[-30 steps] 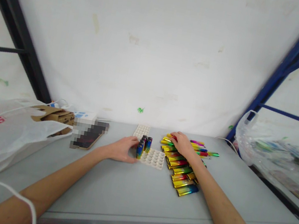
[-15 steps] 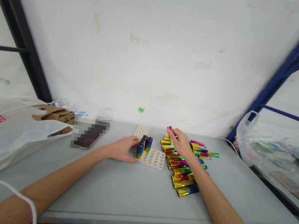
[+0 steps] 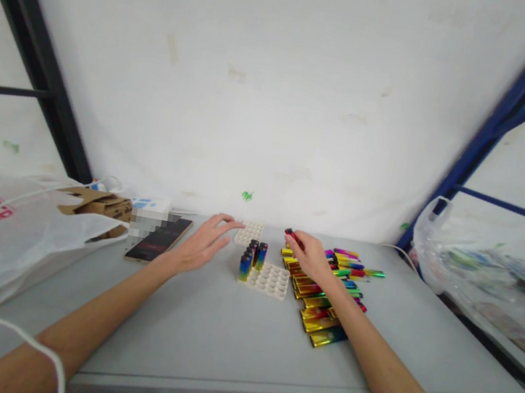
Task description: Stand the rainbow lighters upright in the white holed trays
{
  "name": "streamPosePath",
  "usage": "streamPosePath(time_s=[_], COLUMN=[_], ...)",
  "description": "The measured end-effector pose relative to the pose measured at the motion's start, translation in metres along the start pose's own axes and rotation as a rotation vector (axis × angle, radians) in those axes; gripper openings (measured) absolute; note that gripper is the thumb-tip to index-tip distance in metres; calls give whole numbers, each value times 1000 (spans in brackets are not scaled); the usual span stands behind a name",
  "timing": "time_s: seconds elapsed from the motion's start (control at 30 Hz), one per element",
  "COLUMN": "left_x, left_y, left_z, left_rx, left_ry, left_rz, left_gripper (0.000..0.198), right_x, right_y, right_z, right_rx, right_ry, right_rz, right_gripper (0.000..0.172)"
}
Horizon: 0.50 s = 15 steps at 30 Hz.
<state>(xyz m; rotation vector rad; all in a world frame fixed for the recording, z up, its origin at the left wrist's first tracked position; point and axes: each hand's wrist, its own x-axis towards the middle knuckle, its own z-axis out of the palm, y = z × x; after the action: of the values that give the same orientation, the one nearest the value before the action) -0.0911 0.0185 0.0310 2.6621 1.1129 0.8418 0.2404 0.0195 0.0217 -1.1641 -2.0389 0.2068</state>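
Several blue, shiny lighters (image 3: 245, 266) stand upright along the left side of a pale tray with rows of round hollows (image 3: 272, 281). My left hand (image 3: 201, 243) is open, fingers spread, over the table to the left of the tray and holding nothing. Pinched in my right hand (image 3: 312, 255) is a lighter with a red and black top (image 3: 290, 234); most of its body is hidden by the fingers. Beneath and beside that hand lies a spread of metallic gold and multicoloured lighters (image 3: 320, 301). A second pale tray (image 3: 250, 233) lies farther back.
A phone (image 3: 160, 241) lies to the left, partly blurred out. White plastic bags (image 3: 29, 250) and a cardboard box (image 3: 105, 206) fill the left end. A white cable (image 3: 11, 325) crosses my left forearm. The wall (image 3: 281, 91) closes off the back.
My left hand has drawn away from the standing lighters, moving left and back, and spread its fingers. The right hand, still pinching its lighter, has shifted slightly left and down.
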Motion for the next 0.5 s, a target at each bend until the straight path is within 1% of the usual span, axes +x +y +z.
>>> streamPosePath(time_s=[0.03,0.07,0.1,0.13,0.17,0.23,0.3,0.33,0.5], left_x=[1,2,3,4,5,5,4,4,4], left_y=[-4,-7,-10,-11,-12,-11,-7,-4,8], left_z=[3,7,11,15,19,22,23,23,20], left_rx=[66,147,221,280,321,357,372,383,429], left_ry=[77,134,163,168,144,52,-29,-48,-64], left_rz=[-79,-186,-309,-434,-545,-694,-749,-757,-768], left_gripper=[52,53,54,56,58,61,64,64,63], right_x=[0,0,0,0,0,0,0,0,1], right_y=[2,4,5,6,7,8,8,8,8], right_z=[0,0,1,1,2,3,3,3,2], right_rx=[-11,-20,-28,-34,-37,-42,-49,-53,-63], right_ry=[10,18,25,28,30,27,28,31,35], right_rz=[-5,-14,-26,-39,-52,-75,-93,-101,-127], right_gripper=[43,42,42,41,41,40,39,39,37])
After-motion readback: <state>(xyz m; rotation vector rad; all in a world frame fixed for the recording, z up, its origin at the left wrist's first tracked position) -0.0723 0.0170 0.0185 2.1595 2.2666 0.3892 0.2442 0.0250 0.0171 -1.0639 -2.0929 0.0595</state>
